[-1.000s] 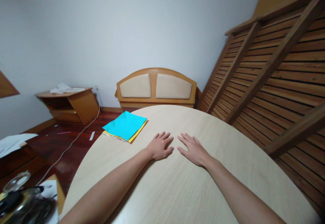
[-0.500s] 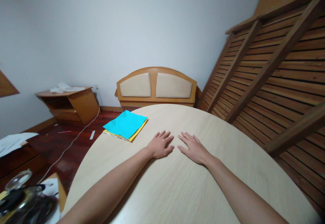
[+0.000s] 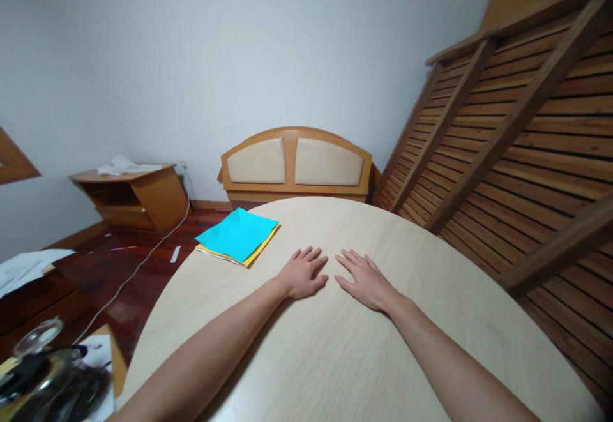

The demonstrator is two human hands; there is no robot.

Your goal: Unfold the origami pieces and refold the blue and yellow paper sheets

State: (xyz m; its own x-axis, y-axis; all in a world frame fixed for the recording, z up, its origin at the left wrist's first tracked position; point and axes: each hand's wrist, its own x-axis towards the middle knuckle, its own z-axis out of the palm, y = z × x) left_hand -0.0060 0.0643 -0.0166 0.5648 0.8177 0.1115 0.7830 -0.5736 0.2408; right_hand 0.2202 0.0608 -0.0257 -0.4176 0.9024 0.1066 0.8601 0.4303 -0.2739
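Paper stack (image 3: 238,235): lying on the desk (image 3: 454,294), at the far-left rim of the desk, untouched by either hand. Left hand (image 3: 302,274): palm down near the middle of the desk, fingers spread, holding nothing; nearer of the two to the stack. Right hand (image 3: 364,279): palm down near the middle of the desk, just beside the left, fingers slightly parted, thumb turned inward, holding nothing.

Change over the last half second: none visible in hands or stack; only a slight shift of viewpoint. Meaning, as a judgement: hands at rest, no paper handling in progress.

Count: hands, two; desk, one; paper stack, one, with one cyan sheet (image 3: 234,230) on top and yellow paper (image 3: 253,256) showing below. Cannot tell the full number of sheets. Beyond the far rim of the desk: one headboard (image 3: 290,163) with two pale panels (image 3: 257,160). Right of the desk: one leaning slatted frame (image 3: 507,135). Beyond the desk, to the left: one wooden cabinet (image 3: 160,195).
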